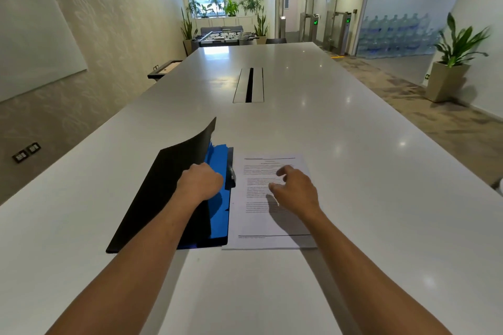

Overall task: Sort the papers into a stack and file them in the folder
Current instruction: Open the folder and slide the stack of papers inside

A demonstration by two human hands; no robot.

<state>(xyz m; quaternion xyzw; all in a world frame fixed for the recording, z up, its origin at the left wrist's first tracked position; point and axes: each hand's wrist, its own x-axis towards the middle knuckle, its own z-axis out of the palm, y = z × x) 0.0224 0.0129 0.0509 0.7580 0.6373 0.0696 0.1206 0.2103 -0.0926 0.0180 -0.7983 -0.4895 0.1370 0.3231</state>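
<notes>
A folder with a black cover (163, 185) and a blue inside (219, 212) lies on the white table (353, 171), left of centre. My left hand (200, 183) grips the edge of the black cover and holds it lifted, so the blue inner face and a dark clip (230, 171) show. Right beside the folder lies a squared stack of printed white papers (261, 220). My right hand (295, 189) hovers just over the stack with fingers spread and curled downward, holding nothing; its shadow falls on the page.
A cable slot (249, 85) sits in the table's middle, farther away. A potted plant (451, 62) stands on the floor at right. Beyond the table's far end are a foosball table (224, 37) and more plants.
</notes>
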